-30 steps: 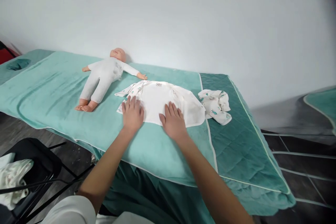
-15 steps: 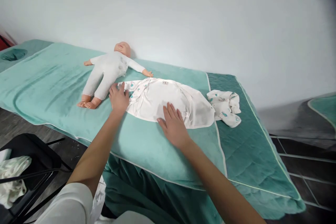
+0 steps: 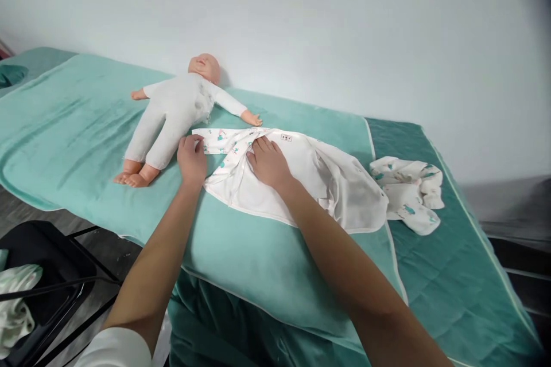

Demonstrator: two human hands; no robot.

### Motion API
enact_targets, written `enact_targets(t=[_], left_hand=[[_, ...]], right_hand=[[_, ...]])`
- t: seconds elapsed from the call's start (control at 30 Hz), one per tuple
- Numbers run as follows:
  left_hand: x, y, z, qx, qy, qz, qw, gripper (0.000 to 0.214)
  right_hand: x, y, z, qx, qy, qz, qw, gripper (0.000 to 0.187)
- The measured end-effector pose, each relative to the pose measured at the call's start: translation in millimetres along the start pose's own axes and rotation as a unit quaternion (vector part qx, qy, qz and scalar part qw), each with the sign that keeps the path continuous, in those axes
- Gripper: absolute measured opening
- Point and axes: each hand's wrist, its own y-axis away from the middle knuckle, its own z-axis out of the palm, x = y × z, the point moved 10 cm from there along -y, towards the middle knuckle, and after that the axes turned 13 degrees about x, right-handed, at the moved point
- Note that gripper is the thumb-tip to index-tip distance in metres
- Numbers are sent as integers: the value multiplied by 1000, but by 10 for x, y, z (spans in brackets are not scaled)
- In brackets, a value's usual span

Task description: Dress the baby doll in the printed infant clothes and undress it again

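A white baby shirt [image 3: 267, 198] with small printed figures lies spread on the bed, inner side partly up, a small label at its neck. Its left sleeve [image 3: 217, 140] stretches out flat toward the doll. At that sleeve's cuff my left hand [image 3: 191, 159] has its fingers curled in, closed on the edge of the cloth. My right hand [image 3: 270, 163] rests open on the shirt near the base of this sleeve, fingers extended and partly hiding the fabric. Just beyond the left hand a baby doll [image 3: 178, 106] in a white cloth body lies on its back.
A teal cover [image 3: 258, 264] drapes the bed, with a darker quilted part [image 3: 447, 281] at the right. Bunched printed cloth [image 3: 408, 192] lies at the shirt's right end. A white wall [image 3: 322, 28] runs behind. A black chair [image 3: 51, 252] holding crumpled cloth [image 3: 17, 298] stands lower left.
My right hand has slid up and left across the shirt to the sleeve's base. My left hand's fingers have curled at the cuff. The view has shifted slightly.
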Motion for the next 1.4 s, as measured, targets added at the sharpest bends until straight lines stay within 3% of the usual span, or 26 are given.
enact_targets(t=[0.17,0.47,0.57,0.63,0.7,0.73,0.8,0.87,0.93,1.03,1.13,1.23,1.3,1.4], left_hand=[[-30,-16,-116,62,15,-12,998,17],[36,-12,-119,53,14,12,998,24],[64,-8,-149,55,20,20,998,26],[73,-10,-158,55,24,20,998,26],[88,-14,-154,52,28,21,998,26],[97,-16,-150,51,31,23,998,25],[112,-21,-149,52,32,27,998,25],[116,-27,-145,52,28,31,998,24],[109,-32,-140,51,20,33,998,24],[101,-40,-134,52,15,37,998,24],[98,-49,-129,57,15,40,997,23],[85,-60,-111,58,16,34,998,21],[81,-68,-99,57,15,32,998,20],[83,-77,-96,55,15,30,998,19]], right_hand=[[-86,118,-25,8,-8,5,1000,65],[-401,563,-140,-16,-35,-42,998,67],[-478,850,-292,-43,-94,-84,991,66],[-441,1034,-442,-79,-187,-108,973,61],[-138,1106,-664,-73,-291,-63,952,53],[162,1091,-802,-31,-328,-6,944,49],[955,1092,-1111,116,-340,125,925,46],[1756,1230,-1343,248,-278,242,896,49],[2373,1394,-1375,271,-184,332,885,53],[2863,1502,-1322,236,-135,339,901,49],[3013,1579,-1418,232,-5,288,929,47],[2843,1599,-1517,249,96,215,939,37],[2589,1557,-1502,251,77,158,952,32],[2247,1461,-1371,211,-66,118,968,32]])
